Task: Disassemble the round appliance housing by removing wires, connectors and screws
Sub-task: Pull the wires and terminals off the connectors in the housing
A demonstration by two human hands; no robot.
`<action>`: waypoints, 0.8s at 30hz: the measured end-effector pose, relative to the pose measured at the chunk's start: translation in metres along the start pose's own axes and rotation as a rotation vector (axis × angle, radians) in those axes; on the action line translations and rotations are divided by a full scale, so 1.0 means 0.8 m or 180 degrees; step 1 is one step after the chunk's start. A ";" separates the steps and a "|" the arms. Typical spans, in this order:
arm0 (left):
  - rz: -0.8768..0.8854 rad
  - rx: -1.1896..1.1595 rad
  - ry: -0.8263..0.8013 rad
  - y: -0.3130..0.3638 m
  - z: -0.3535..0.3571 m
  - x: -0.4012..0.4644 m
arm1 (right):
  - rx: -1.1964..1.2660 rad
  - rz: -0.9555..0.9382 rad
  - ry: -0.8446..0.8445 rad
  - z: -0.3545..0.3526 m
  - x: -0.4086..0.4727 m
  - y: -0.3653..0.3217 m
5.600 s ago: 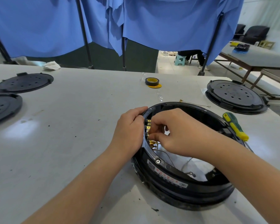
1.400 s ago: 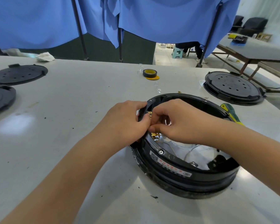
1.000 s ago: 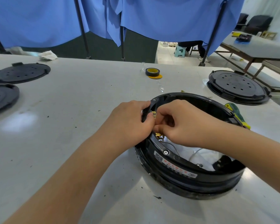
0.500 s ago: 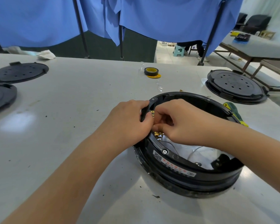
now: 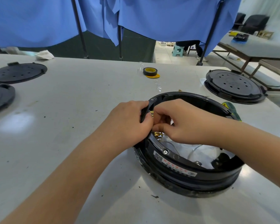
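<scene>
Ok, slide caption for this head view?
Left hand grips the black round housing rim; right hand works at brass connectors inside.

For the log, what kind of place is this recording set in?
Probably a disassembly workshop: a worktable with black perforated round covers, an open ring housing, a tape roll, and blue curtain partitions.

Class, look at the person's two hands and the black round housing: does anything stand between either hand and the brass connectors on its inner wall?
Nothing visible does. The left hand grips the housing's rim, and the right hand reaches inside, fingers curled at the brass connectors. The screwdriver lies behind the housing, out of the way.
</scene>
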State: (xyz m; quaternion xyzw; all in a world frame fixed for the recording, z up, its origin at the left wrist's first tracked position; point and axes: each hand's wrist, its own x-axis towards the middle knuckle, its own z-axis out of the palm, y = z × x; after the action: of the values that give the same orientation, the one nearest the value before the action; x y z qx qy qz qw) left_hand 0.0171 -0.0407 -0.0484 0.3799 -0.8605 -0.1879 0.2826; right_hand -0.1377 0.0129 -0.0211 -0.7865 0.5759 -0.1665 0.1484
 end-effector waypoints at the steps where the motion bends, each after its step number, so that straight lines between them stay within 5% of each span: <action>1: -0.0008 -0.0008 -0.0007 0.000 0.000 0.000 | -0.0023 -0.0053 -0.0039 -0.002 0.000 -0.001; 9: 0.0018 0.0009 0.0067 0.000 0.002 0.000 | -0.0093 0.0265 0.0140 0.010 -0.003 -0.001; 17: 0.0000 -0.0050 0.0003 -0.001 0.002 0.000 | -0.0150 -0.0074 -0.0103 -0.004 0.001 0.001; 24: 0.0013 -0.0020 0.0095 -0.003 0.004 -0.001 | 0.0426 0.0211 0.0038 -0.002 -0.013 0.013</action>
State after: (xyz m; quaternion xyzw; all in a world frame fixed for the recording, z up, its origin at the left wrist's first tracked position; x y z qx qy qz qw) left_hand 0.0167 -0.0408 -0.0524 0.3800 -0.8564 -0.1843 0.2970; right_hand -0.1501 0.0198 -0.0246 -0.7543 0.5901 -0.2044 0.2027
